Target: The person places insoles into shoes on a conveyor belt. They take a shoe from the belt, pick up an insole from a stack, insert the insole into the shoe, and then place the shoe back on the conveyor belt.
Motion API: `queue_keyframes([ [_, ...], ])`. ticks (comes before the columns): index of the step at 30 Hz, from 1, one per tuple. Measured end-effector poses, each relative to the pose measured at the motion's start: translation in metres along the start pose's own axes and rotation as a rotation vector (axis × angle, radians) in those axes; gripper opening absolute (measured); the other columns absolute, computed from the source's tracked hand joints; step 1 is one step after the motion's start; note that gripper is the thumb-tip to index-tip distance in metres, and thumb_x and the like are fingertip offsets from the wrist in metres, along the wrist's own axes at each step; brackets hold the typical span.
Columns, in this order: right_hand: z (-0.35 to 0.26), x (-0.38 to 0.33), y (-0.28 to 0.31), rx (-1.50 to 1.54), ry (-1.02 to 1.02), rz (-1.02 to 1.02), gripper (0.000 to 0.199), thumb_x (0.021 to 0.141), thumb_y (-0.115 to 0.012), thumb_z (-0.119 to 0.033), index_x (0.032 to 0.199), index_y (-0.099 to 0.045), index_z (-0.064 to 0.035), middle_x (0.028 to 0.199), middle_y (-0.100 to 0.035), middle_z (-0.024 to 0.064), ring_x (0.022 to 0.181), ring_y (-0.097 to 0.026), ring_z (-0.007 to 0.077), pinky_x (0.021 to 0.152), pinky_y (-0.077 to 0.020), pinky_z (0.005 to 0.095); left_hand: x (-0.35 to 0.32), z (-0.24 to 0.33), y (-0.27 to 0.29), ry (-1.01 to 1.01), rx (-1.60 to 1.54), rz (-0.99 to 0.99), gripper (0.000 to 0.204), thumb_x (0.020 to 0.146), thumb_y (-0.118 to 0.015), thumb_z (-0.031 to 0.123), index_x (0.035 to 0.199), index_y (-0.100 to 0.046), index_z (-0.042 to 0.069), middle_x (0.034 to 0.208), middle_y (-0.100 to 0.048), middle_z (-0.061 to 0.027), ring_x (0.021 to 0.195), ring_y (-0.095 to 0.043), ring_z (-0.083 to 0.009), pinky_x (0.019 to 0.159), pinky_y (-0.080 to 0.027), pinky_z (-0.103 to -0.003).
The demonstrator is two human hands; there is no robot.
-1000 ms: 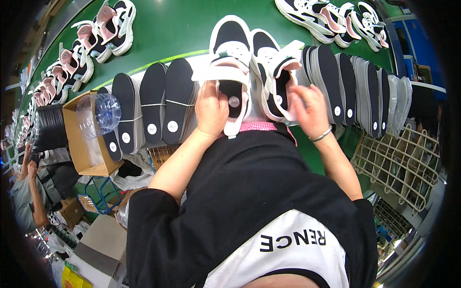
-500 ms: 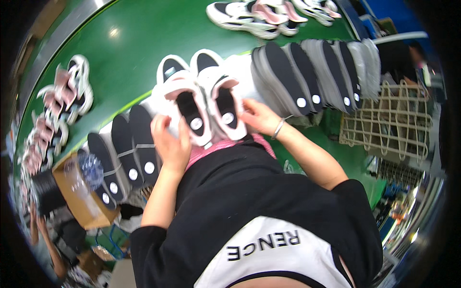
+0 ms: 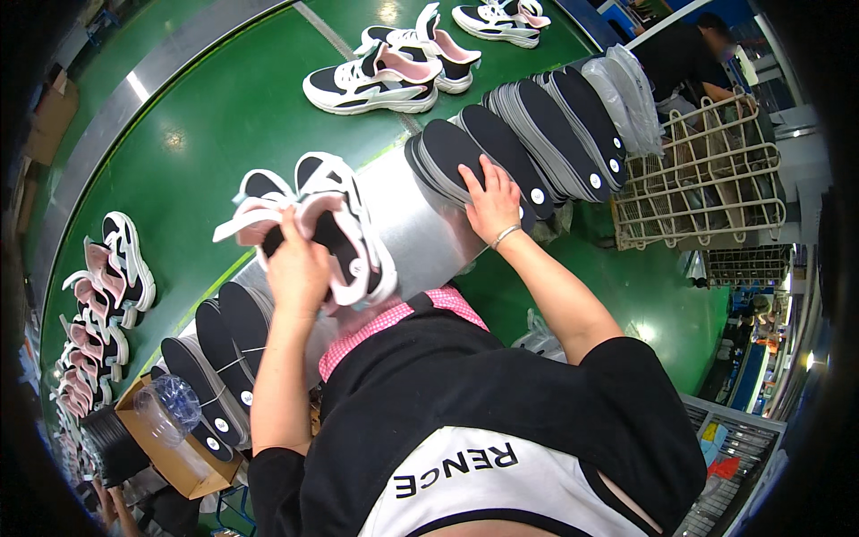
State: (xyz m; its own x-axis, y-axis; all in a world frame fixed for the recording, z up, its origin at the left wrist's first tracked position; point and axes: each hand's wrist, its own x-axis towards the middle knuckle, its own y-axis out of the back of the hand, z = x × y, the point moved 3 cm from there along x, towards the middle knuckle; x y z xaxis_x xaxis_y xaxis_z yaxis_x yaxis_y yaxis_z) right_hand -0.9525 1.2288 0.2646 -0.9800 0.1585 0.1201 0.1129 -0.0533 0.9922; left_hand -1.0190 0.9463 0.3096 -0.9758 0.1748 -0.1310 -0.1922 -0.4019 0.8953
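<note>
A pair of white, black and pink sneakers stands over the green belt's near edge and a silver metal plate, collars toward me. My left hand is closed over them, its fingers wrapped at the collars between the two shoes. It hides much of the left shoe. A round white sticker shows inside the right shoe. My right hand rests with fingers stretched and apart on the nearest stack of black-topped grey insoles, holding none of them clear of the stack.
Tied insole stacks and a cardboard box with clear plastic lie at left. More sneakers stand on the green belt. At right are a cream wire rack, bagged insoles and another person.
My right hand has left the sneakers and moved right onto the insole stack. My left hand has shifted onto the pair, which now leans leftward. Other sneakers on the belt appear moved.
</note>
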Motion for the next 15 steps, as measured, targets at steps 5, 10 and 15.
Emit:
queue_keyframes([
  [5, 0.008, 0.001, 0.003, 0.045, 0.038, -0.010, 0.066, 0.063, -0.062, -0.015, 0.123, -0.036, -0.0244, 0.129, -0.030, 0.0123, 0.112, -0.033, 0.0271, 0.086, -0.0290, 0.0412, 0.063, -0.060, 0.056, 0.126, 0.144, 0.269, 0.060, 0.075, -0.047, 0.020, 0.128, -0.023, 0.004, 0.079, -0.058, -0.0242, 0.074, -0.056, -0.0382, 0.071, -0.041, -0.045],
  [10, 0.018, 0.008, 0.033, 0.185, 0.107, 0.038, 0.048, 0.071, -0.058, -0.031, 0.114, -0.047, -0.0134, 0.120, -0.041, 0.0102, 0.113, -0.035, 0.0260, 0.089, -0.0239, 0.0407, 0.086, -0.106, 0.089, 0.019, 0.230, 0.579, 0.059, 0.078, -0.052, 0.017, 0.128, -0.024, 0.002, 0.108, -0.049, -0.0246, 0.096, -0.049, -0.0361, 0.080, -0.039, -0.039],
  [15, 0.086, 0.046, 0.068, -0.111, -0.102, 0.417, 0.050, 0.073, -0.056, -0.034, 0.117, -0.043, -0.0131, 0.121, -0.040, 0.0116, 0.114, -0.034, 0.0291, 0.091, -0.0217, 0.0460, 0.057, -0.062, 0.040, -0.189, -0.045, 0.649, 0.051, 0.075, -0.054, 0.012, 0.121, -0.035, -0.001, 0.113, -0.046, -0.0194, 0.104, -0.045, -0.0327, 0.087, -0.035, -0.037],
])
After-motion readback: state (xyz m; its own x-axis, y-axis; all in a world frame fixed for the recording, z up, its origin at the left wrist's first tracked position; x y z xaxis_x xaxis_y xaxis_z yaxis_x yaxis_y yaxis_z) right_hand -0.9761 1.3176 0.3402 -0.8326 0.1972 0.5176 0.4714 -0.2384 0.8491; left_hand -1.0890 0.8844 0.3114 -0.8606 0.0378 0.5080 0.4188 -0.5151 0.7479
